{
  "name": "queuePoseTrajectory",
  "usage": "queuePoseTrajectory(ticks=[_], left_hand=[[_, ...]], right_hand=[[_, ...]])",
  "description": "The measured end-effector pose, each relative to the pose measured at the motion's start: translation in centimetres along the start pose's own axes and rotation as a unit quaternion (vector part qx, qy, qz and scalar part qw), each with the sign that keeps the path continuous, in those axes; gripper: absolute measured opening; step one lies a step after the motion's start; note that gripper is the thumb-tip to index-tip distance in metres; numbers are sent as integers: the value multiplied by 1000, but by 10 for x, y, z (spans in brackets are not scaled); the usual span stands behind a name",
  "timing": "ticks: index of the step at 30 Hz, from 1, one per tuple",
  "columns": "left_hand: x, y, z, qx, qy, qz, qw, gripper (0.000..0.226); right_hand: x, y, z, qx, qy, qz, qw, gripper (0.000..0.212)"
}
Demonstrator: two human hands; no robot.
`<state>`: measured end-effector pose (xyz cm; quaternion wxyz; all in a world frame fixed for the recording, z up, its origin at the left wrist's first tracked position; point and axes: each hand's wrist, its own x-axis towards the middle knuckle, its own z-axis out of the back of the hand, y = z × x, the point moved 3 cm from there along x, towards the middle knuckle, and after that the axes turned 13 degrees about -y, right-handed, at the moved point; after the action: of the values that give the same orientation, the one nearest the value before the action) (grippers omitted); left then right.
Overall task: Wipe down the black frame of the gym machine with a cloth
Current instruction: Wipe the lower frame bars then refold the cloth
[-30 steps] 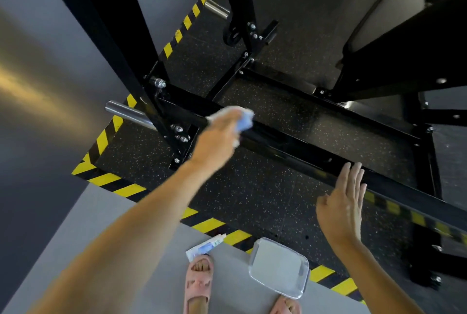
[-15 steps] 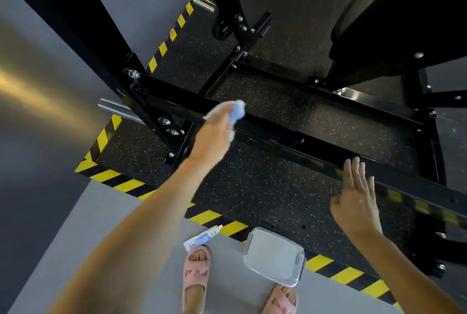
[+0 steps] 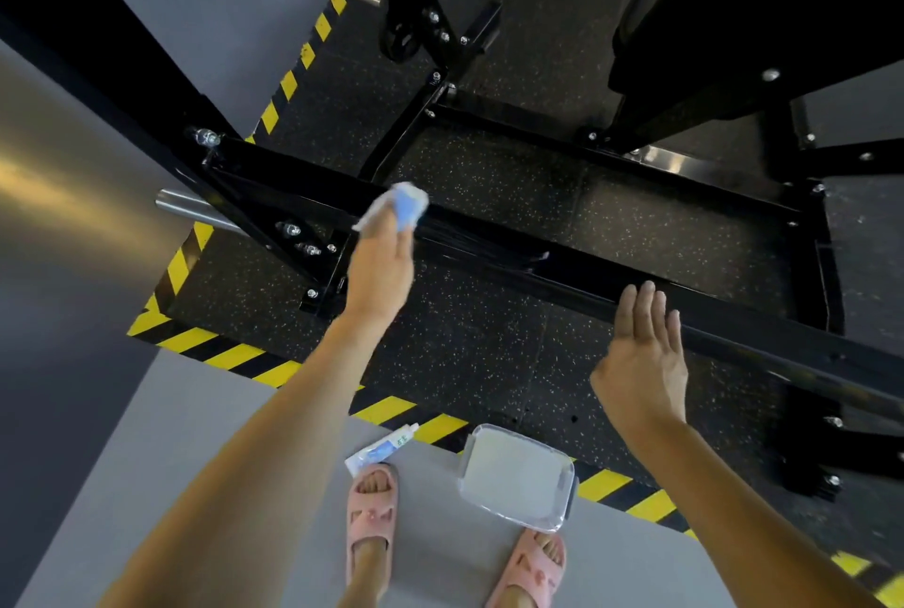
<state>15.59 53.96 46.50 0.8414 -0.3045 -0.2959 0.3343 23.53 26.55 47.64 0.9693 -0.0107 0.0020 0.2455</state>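
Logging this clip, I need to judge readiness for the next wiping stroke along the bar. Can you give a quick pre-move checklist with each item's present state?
1. Cloth held: ok, the left hand grips the cloth.
2. Cloth on the black frame bar: ok, it appears pressed onto the bar's top near the bolted corner.
3. Stroke path to the right free: not ok, the open right hand is at the bar's near edge.
4. Footing: not ok, the tube lies at the left sandal toe, the tray close to the right sandal.
5. Bar clean further right: cannot tell.
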Motion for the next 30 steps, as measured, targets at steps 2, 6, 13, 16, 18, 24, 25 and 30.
queuePoseTrajectory(ticks=[2,6,13,16,18,24,25,30], left_hand=[[-7,-8,-12,18,-67,47,997,35],[-68,-97,-68,-84,36,-104,990,26],[-43,-58,-36,-32,99,-130,986,32],[-32,-45,-28,-29,-36,-48,998,27],[-55,-78,-59,-59,-1,-82,995,25],[-88,-129,-79,-78,172,-206,960,43],[-77,-118,-69,-82,186,-196,959,38],[-53,-69,-57,-10,-4,11,1000,38]], right_hand=[[0,2,-1,16,-9,-5,1000,84],[0,-3,-6,32,-3,-1,999,91],[-4,-14,-7,101,-24,7,995,89],[-5,-12,-8,135,-44,-9,990,88],[-5,-13,-9,155,-49,-3,987,89],[-1,-42,2,294,-10,25,956,90],[-3,-47,4,288,-12,38,957,90],[-21,-85,5,207,-86,1,975,83]])
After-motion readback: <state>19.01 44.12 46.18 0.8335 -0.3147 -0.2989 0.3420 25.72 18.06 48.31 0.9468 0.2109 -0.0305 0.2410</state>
